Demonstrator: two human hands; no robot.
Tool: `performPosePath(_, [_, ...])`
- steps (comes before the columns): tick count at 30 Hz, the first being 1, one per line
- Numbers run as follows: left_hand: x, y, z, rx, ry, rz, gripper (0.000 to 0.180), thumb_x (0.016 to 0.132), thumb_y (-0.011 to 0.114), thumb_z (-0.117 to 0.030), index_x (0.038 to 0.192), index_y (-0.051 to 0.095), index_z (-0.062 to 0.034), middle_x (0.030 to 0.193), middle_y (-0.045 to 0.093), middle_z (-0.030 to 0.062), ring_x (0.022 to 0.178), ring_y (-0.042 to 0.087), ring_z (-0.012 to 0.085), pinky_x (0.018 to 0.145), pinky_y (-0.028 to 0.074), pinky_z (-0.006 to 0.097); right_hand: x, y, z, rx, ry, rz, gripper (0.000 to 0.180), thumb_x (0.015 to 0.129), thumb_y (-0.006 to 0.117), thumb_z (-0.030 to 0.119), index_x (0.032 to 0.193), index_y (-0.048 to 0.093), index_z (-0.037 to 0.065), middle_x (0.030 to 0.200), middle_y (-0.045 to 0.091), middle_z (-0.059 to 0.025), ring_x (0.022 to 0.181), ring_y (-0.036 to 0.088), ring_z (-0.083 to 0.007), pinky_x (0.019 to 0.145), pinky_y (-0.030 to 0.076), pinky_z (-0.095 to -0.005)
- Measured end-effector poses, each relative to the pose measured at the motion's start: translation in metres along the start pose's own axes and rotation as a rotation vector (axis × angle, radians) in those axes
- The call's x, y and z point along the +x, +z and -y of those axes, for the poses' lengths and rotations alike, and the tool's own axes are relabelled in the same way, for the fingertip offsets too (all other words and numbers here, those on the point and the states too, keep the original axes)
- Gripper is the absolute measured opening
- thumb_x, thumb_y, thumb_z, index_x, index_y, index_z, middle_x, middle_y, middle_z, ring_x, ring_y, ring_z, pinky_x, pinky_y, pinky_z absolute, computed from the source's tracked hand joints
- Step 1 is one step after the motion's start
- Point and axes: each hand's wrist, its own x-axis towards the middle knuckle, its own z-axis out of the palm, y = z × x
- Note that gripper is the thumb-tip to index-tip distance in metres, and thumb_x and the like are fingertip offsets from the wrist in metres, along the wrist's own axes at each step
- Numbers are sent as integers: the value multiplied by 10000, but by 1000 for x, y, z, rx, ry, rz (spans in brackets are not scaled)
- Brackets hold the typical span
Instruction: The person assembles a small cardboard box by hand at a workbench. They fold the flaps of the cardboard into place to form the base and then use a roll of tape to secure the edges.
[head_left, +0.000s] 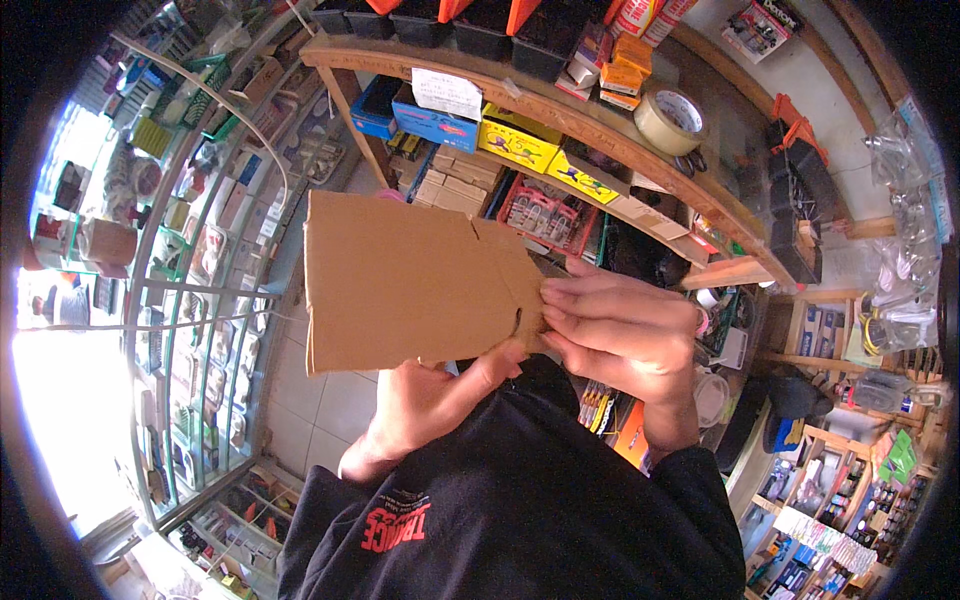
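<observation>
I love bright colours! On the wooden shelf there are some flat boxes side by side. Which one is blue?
The blue box is the left one of the row, under a white paper note. The boxes to its right are yellow.

Daylight floods in from the left, blowing out the glass display case (200, 300), while fisheye distortion bends the wooden shelf (560, 110) and darkens the rim.

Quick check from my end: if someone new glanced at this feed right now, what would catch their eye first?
First the flat brown cardboard piece at the centre of the frame, pinched at its right edge by the right hand and propped from below by the left hand. Behind it, a curved wooden shelf crosses the top, holding yellow boxes and a roll of tape. Bright daylight floods the glass display case on the left.
</observation>
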Motion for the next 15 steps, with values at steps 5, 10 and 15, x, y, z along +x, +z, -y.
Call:
performPosePath(5, [2, -1, 3, -47, -59, 34, 132, 866, 736, -52, 983, 713, 4, 869, 733, 53, 818, 688, 120, 702, 536, 272, -6, 9, -14, 66, -29, -13, 214, 706, 804, -4, 905, 727, 0, 967, 730, -119, 969, 710, -272, 952, 553, -453])
performPosePath(10, [4, -3, 1, -175, -29, 81, 115, 891, 711, -51, 988, 701, 9, 839, 718, 47, 797, 682, 122, 699, 529, 264, -8, 2, -23, 248, 27, 40, 209, 698, 813, 5, 893, 737, -1, 979, 724, -121, 912, 717, -268, 922, 566, -431])
performPosePath(15, [4, -3, -1, -95, 37, 108, 148, 884, 716, -51, 1021, 704, 3, 899, 728, 65, 827, 691, 138, 729, 535, 283, -4, -2, -11, 214, 63, 33, 224, 681, 831, 19, 886, 742, 1, 939, 715, -115, 871, 714, -272, 881, 580, -406])
